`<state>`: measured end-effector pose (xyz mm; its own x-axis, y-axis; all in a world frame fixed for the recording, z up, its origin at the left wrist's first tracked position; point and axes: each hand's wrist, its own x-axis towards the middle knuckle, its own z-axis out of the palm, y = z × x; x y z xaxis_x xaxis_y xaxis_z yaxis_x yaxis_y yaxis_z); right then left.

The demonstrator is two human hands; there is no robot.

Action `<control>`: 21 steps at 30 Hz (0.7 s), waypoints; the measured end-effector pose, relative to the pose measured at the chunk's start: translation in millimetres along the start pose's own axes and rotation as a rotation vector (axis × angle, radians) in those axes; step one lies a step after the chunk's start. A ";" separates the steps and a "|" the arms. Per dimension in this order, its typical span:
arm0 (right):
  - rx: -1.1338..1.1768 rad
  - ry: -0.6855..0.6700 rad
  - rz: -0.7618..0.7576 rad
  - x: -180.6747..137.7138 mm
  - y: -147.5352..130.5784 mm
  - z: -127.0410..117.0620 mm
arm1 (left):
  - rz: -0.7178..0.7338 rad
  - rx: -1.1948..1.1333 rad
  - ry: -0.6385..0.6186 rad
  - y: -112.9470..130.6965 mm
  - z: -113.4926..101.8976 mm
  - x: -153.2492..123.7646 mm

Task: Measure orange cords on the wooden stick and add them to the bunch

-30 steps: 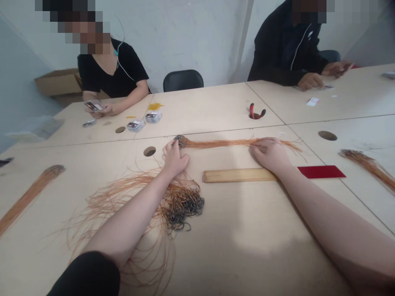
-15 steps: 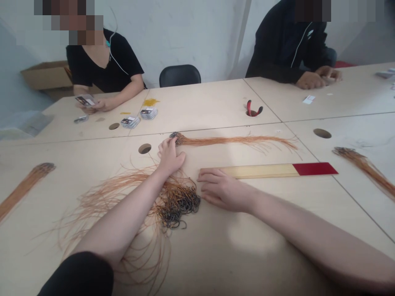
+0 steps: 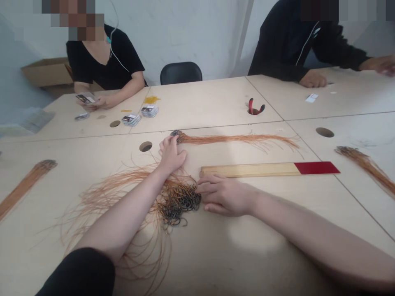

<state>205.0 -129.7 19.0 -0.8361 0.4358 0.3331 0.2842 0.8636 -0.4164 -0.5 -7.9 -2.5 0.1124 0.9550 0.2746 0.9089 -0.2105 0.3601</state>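
Note:
My left hand [image 3: 173, 154] reaches forward with its fingertips on the dark hook end of a neat bundle of fishing hooks [image 3: 176, 135]. Its thumb stands apart from the bent fingers. From that bundle, orange lines [image 3: 228, 139] run straight out to the right. Below lies a loose pile of dark fishing hooks [image 3: 180, 205] with tangled orange lines [image 3: 108, 189] fanning left, partly under my left forearm. My right hand [image 3: 226, 195] is at the pile's right edge, palm down, fingers stretched and apart; the fingertips touch or nearly touch the hooks.
A flat yellow strip with a red end [image 3: 265, 169] lies beyond my right hand. More hook bundles lie at the left [image 3: 29, 181] and right [image 3: 364, 164]. Red-handled pliers [image 3: 253, 109] stick out of a table hole. Two people sit opposite, near stacked small boxes [image 3: 131, 119].
My right hand has shifted slightly down and its fingers have moved onto the pile's edge. My left hand stays at the bundle. The person at far right has stretched one arm outward.

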 end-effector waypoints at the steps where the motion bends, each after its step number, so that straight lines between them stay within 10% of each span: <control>1: 0.003 -0.016 0.000 -0.4 0.5 0.5 | 0.000 0.000 0.000 0.0 -0.1 -0.1; 21: 0.084 0.226 -0.009 1.3 2.7 2.1 | -0.011 -0.004 -0.021 2.8 -3.4 -1.2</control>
<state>203.7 -127.4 16.5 -0.7092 0.4824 0.5142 0.2296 0.8475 -0.4785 0.5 -10.4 1.2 0.1107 0.9614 0.2519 0.9083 -0.2007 0.3669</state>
